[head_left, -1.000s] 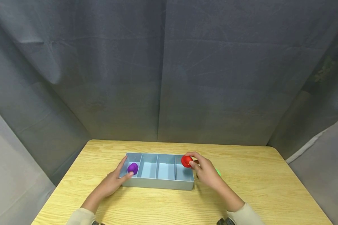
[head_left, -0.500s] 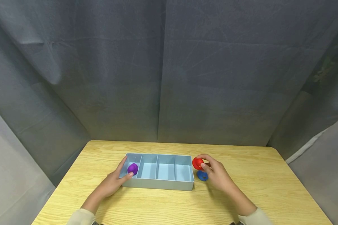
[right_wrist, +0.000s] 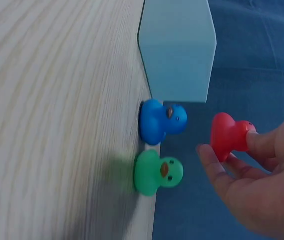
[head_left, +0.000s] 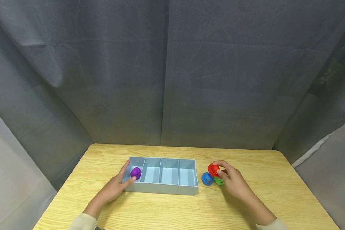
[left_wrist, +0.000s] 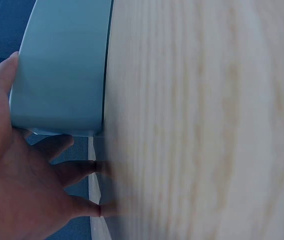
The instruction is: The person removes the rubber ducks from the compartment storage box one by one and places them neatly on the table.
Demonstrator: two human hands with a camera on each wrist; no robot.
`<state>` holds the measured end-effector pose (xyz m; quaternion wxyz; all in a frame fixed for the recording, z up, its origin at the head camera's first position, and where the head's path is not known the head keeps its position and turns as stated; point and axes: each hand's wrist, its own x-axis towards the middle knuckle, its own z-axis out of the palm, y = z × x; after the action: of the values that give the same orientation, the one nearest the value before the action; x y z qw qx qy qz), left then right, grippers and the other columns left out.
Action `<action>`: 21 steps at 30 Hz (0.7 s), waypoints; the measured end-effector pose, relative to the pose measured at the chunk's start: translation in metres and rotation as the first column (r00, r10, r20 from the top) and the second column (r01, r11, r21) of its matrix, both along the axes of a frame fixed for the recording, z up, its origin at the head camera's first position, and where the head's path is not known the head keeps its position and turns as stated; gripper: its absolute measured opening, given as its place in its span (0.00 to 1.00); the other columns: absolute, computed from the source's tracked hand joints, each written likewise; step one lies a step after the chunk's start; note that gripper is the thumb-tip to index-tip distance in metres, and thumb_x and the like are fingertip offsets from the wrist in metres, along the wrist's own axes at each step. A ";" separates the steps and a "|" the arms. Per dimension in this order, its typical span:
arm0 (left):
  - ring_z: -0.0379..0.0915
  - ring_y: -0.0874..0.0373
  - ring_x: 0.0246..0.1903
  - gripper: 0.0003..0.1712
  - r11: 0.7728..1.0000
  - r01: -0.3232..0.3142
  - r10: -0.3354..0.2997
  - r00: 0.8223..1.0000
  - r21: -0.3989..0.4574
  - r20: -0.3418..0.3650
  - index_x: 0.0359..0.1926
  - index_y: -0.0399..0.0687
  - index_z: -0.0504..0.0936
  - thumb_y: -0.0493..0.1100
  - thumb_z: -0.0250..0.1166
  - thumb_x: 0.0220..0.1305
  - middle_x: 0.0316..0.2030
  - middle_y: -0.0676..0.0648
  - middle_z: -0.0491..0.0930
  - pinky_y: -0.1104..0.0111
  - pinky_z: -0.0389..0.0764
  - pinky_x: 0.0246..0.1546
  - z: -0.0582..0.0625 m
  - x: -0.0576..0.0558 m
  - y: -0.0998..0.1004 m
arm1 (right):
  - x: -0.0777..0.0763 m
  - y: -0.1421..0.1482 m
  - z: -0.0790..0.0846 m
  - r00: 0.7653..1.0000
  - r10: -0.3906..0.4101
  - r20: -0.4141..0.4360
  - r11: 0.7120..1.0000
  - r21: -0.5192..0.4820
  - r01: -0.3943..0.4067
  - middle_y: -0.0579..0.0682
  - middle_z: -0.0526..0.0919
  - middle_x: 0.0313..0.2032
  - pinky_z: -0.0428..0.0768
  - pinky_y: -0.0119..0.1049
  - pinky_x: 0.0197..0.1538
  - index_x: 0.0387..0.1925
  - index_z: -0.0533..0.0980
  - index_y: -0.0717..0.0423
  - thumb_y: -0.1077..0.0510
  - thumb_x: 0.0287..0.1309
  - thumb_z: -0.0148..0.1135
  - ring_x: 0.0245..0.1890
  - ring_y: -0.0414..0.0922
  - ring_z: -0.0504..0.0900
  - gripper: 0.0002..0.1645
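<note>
A light blue-grey box [head_left: 175,189] with several compartments sits on the table. My left hand [head_left: 114,188] holds its left end, thumb over the front rim and fingers along the end wall. A purple toy [head_left: 136,172], its shape partly hidden, lies in the leftmost compartment. My right hand [head_left: 236,182] pinches a red rubber duck [right_wrist: 226,135] between thumb and fingers, raised off the table. Right of the box stand a blue rubber duck [right_wrist: 154,122] and a green rubber duck [right_wrist: 149,172] side by side, the red one close above them in the head view.
The wooden table [head_left: 149,210] stretches around the box to its rounded back corners. Grey curtains [head_left: 218,80] hang behind it and on both sides.
My right hand has carried the red duck from over the rightmost compartment to the right, past the box's end. The blue and green ducks have come into clearer view. The left hand stays put.
</note>
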<state>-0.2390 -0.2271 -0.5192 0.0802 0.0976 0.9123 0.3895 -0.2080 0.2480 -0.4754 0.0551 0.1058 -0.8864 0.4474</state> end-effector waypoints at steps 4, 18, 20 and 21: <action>0.54 0.22 0.72 0.50 1.000 0.002 -0.002 1.000 0.004 -0.005 0.84 0.69 0.37 0.67 0.56 0.75 0.81 0.38 0.46 0.27 0.60 0.65 -0.001 0.000 0.000 | 0.003 0.009 -0.001 1.000 -0.008 -0.019 1.000 0.022 0.008 0.62 0.81 0.60 0.83 0.36 0.44 0.62 0.75 0.57 0.67 0.75 0.55 0.53 0.57 0.87 0.18; 0.56 0.22 0.71 0.50 1.000 -0.002 0.002 1.000 -0.012 -0.003 0.84 0.70 0.36 0.67 0.55 0.75 0.81 0.37 0.46 0.26 0.61 0.64 -0.001 0.000 0.000 | 0.008 0.042 -0.012 1.000 -0.026 0.010 0.998 0.063 0.026 0.67 0.78 0.63 0.86 0.39 0.45 0.64 0.73 0.59 0.67 0.75 0.54 0.52 0.58 0.86 0.20; 0.56 0.22 0.71 0.50 1.000 -0.003 0.003 1.000 -0.013 -0.005 0.84 0.69 0.36 0.67 0.55 0.75 0.81 0.37 0.47 0.27 0.62 0.64 -0.001 0.000 0.000 | 0.009 0.046 -0.014 0.999 -0.032 0.016 0.998 0.062 0.031 0.69 0.77 0.63 0.87 0.42 0.45 0.64 0.73 0.60 0.68 0.74 0.54 0.51 0.59 0.86 0.20; 0.56 0.22 0.71 0.50 1.000 -0.002 0.002 1.000 -0.014 -0.006 0.84 0.69 0.36 0.67 0.55 0.75 0.81 0.37 0.47 0.27 0.62 0.64 -0.001 0.000 0.000 | 0.010 0.047 -0.015 0.999 -0.033 0.020 0.998 0.063 0.032 0.69 0.76 0.64 0.87 0.42 0.45 0.64 0.73 0.60 0.68 0.74 0.54 0.51 0.59 0.86 0.20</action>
<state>-0.2391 -0.2274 -0.5198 0.0778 0.0972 0.9153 0.3831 -0.1984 0.2952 -0.4907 0.0498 0.0884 -0.9021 0.4195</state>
